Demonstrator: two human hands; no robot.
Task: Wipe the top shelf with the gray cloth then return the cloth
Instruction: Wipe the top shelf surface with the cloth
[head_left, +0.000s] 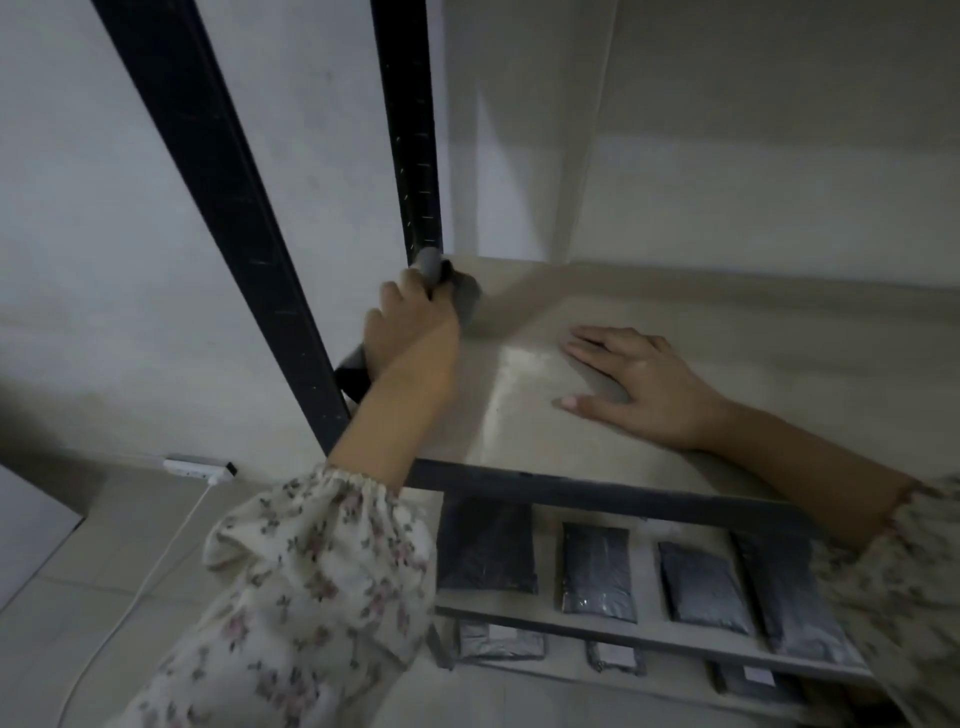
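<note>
Left hand grips the gray cloth, fingers curled round it, at the far left corner of the top shelf. The cloth is bunched and blurred. One end bulges out past the knuckles against the foot of the far black post, and the rest lies on the shelf surface just right of the hand. Right hand lies flat on the shelf, palm down, fingers straight and slightly spread, pointing left, thumb stretched toward the near edge. It holds nothing and sits well apart from the cloth. Both forearms reach over the dark front rail of the shelf, and a floral sleeve is gathered at the left wrist. A second black post stands nearer, at the left front corner. On the lower shelf a row of dark packets lies side by side, with more packets on the level beneath. At the left, a white power strip lies on the tiled floor by the wall, its cable trailing toward the near side.
</note>
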